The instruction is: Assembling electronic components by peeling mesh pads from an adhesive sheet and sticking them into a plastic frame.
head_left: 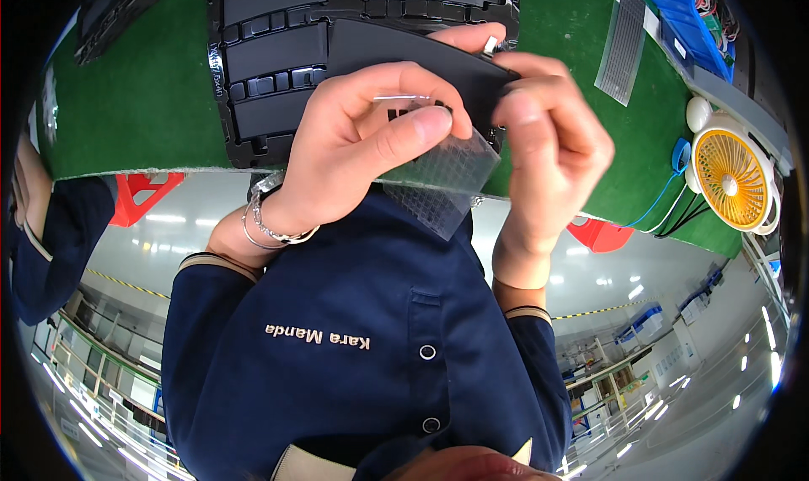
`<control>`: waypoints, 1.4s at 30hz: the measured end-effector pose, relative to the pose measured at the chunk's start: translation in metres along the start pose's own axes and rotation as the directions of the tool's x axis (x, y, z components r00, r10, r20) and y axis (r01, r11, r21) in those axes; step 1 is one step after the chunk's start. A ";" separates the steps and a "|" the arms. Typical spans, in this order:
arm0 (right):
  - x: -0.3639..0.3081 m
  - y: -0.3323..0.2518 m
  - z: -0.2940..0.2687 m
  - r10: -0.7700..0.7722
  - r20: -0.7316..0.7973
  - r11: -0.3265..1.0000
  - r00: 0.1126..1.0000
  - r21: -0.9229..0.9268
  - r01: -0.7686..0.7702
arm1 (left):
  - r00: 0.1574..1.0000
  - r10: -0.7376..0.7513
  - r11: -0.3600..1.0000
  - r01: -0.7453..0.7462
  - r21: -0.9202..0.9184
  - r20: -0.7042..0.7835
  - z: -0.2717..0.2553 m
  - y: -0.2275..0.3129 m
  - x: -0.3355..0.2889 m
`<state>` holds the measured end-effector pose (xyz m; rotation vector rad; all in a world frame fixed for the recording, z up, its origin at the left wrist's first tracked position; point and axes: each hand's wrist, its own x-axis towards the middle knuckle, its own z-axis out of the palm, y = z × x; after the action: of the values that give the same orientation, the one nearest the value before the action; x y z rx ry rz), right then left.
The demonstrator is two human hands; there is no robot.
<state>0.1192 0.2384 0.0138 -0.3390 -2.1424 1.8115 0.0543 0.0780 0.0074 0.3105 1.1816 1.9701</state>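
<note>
Both of my hands are raised close to the camera over a green mat [135,102]. My left hand [362,136], with a metal bracelet on its wrist, pinches a clear gridded film sheet [447,178] under the thumb. The film hangs from the near edge of a flat, slightly curved black panel [396,47]. My right hand [552,144] grips the panel's right end, with its fingertips at the corner. My dark blue jacket fills the lower part of the view.
A black tray [270,51] with several long slots lies on the mat behind my hands. A grey mesh strip [624,47] and a blue bin [687,18] are at the upper right. A small yellow fan [731,178] stands at the right. Another person's sleeve [50,237] shows at the left.
</note>
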 end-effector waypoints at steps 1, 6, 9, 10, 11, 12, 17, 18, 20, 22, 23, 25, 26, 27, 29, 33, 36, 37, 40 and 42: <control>0.001 0.000 -0.002 -0.026 -0.079 1.000 0.997 -0.009 0.025 | 0.998 0.046 0.999 -0.045 0.013 -0.033 0.003 -0.003 -0.001; 0.002 -0.012 -0.012 -0.002 -0.180 0.984 0.984 -0.176 -0.031 | 0.996 0.091 0.995 -0.091 0.044 0.011 0.002 -0.004 -0.002; 0.001 -0.009 -0.007 -0.025 -0.046 0.993 0.999 -0.117 0.019 | 1.000 -0.011 0.998 0.010 0.064 0.022 0.004 0.008 -0.007; 0.000 -0.012 -0.005 0.078 -0.042 0.993 0.996 -0.086 -0.081 | 0.999 -0.012 0.995 0.009 0.100 0.035 0.004 0.009 -0.008; -0.001 -0.014 -0.004 0.179 -0.036 0.982 0.983 -0.056 -0.181 | 0.999 -0.014 0.991 0.007 0.136 0.048 0.004 0.010 -0.008; -0.002 -0.014 -0.004 0.206 -0.028 0.978 0.978 -0.016 -0.206 | 0.999 -0.014 0.991 0.007 0.135 0.049 0.005 0.009 -0.009; -0.002 -0.016 -0.001 0.242 -0.019 0.970 0.970 0.019 -0.242 | 0.999 -0.008 0.991 0.002 0.134 0.043 0.003 0.008 -0.011; -0.003 -0.017 -0.002 0.250 -0.025 0.968 0.968 0.025 -0.249 | 0.999 -0.012 0.991 0.005 0.134 0.048 0.003 0.008 -0.010; -0.005 -0.016 -0.005 0.244 -0.046 0.970 0.969 0.011 -0.244 | 0.996 0.012 0.987 -0.026 0.162 0.083 0.004 0.006 -0.008; -0.004 -0.013 -0.002 0.236 -0.035 0.972 0.971 0.003 -0.236 | 0.997 0.027 0.980 -0.041 0.195 0.073 0.002 0.006 -0.010; -0.003 -0.011 -0.001 0.229 -0.020 0.973 0.973 0.030 -0.229 | 0.997 0.038 0.972 -0.054 0.227 0.073 0.001 0.006 -0.012; -0.004 -0.013 -0.001 0.227 -0.031 0.973 0.973 0.041 -0.225 | 0.995 0.027 0.971 -0.048 0.234 0.096 0.000 0.008 -0.011; -0.004 -0.015 -0.002 0.234 -0.042 0.972 0.971 0.028 -0.233 | 0.994 0.018 0.968 -0.044 0.248 0.109 0.000 0.008 -0.010; -0.004 -0.015 -0.001 0.241 -0.042 0.970 0.970 0.021 -0.240 | 0.994 0.018 0.968 -0.044 0.248 0.106 -0.001 0.008 -0.011; -0.003 -0.014 -0.001 0.241 -0.033 0.971 0.970 0.014 -0.241 | 0.993 0.027 0.964 -0.056 0.261 0.113 -0.001 0.008 -0.011; -0.002 -0.013 -0.002 0.247 -0.022 0.969 0.969 0.013 -0.247 | 0.993 0.028 0.964 -0.057 0.260 0.116 -0.002 0.008 -0.011; -0.001 -0.014 -0.001 0.251 -0.029 0.968 0.968 0.021 -0.251 | 0.992 0.030 0.964 -0.061 0.260 0.119 -0.003 0.008 -0.011; -0.001 -0.013 -0.001 0.252 -0.029 0.968 0.967 0.021 -0.252 | 0.991 0.038 0.964 -0.070 0.258 0.127 -0.003 0.008 -0.011; -0.001 -0.012 -0.002 0.255 -0.026 0.967 0.967 0.033 -0.254 | 0.991 0.042 0.965 -0.074 0.250 0.130 -0.003 0.008 -0.011; -0.001 -0.012 -0.002 0.245 -0.020 0.969 0.969 0.035 -0.244 | 0.992 0.038 0.967 -0.067 0.244 0.124 -0.003 0.008 -0.011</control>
<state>0.1209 0.2381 0.0261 -0.6392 -2.1306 1.9589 0.0556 0.0661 0.0141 0.5856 1.3550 1.8217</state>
